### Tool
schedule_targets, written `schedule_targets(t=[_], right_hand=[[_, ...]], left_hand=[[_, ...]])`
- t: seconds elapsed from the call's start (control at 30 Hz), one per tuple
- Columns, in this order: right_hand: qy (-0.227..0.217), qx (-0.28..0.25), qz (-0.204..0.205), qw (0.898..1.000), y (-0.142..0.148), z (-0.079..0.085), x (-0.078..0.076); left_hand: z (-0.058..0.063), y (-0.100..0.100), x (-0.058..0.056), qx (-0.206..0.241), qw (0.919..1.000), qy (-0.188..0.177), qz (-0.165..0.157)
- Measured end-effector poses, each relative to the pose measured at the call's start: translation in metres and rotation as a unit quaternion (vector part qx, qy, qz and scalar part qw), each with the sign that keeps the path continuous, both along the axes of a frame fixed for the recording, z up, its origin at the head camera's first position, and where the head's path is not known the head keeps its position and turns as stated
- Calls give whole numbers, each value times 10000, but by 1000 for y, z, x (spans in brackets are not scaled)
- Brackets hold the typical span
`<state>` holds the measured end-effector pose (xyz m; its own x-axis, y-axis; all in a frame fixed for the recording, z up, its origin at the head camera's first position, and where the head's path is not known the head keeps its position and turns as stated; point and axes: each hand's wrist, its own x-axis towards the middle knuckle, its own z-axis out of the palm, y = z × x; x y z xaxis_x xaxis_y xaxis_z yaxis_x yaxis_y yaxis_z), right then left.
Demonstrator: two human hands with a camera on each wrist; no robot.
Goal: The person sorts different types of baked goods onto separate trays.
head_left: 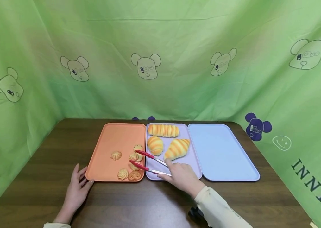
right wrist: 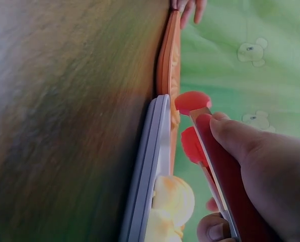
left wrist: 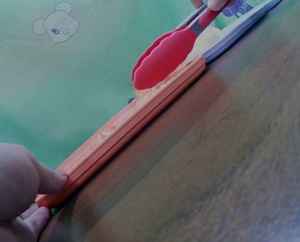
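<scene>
My right hand (head_left: 184,177) grips a pair of red-tipped metal tongs (head_left: 156,158), thumb on one arm and fingers on the other, as the right wrist view shows. The spread tips hang over several cookies (head_left: 134,157) at the right side of the orange tray (head_left: 106,136). Whether a tip touches a cookie, I cannot tell. At the tray's near left corner my left hand (head_left: 76,190) pinches the rim, the thumb (left wrist: 52,180) above and fingers below. One flower-shaped cookie (head_left: 116,155) lies apart, near the tray's middle.
Beside the orange tray stands a lilac tray (head_left: 196,164) with a long ridged bread (head_left: 163,130) and two croissant-like breads (head_left: 177,148). A light blue tray (head_left: 223,152) adjoins it on the right. All rest on a dark wooden table (head_left: 120,202) before a green printed curtain (head_left: 177,95).
</scene>
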<state>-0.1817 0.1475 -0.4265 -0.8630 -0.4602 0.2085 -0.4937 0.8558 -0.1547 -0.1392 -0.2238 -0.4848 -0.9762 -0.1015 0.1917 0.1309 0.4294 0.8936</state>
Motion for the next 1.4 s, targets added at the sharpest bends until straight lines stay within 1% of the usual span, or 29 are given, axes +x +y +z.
schedule_targets(t=[0.23,0.4,0.53,0.67,0.83,1.07,1.3,1.4], right_hand=[[-13,-92,56,9999,-10,-1,-6],[-199,-177,-5,9996,-15,0,-10],[-259,-157,-52,9995,-17,0,-13],[-178,-76,-30,9998,-18,1,-16],[-168,-26,-13,9999,-19,3,-15],[-77,98,34,9999,-20,5,-12],[57,202,108,9997,-22,5,-10],[89,209,136,9996,-22,5,-10]], left_hand=[[0,1,0,-9,10000,46,53],[1,1,0,-13,10000,6,55],[2,0,-1,20,9999,-131,38],[2,0,-1,21,9998,-211,41],[1,0,-1,31,9999,-144,43],[1,1,-1,2,9998,-200,21],[0,1,-1,7,10000,-51,18],[0,0,-1,19,10000,-41,25]])
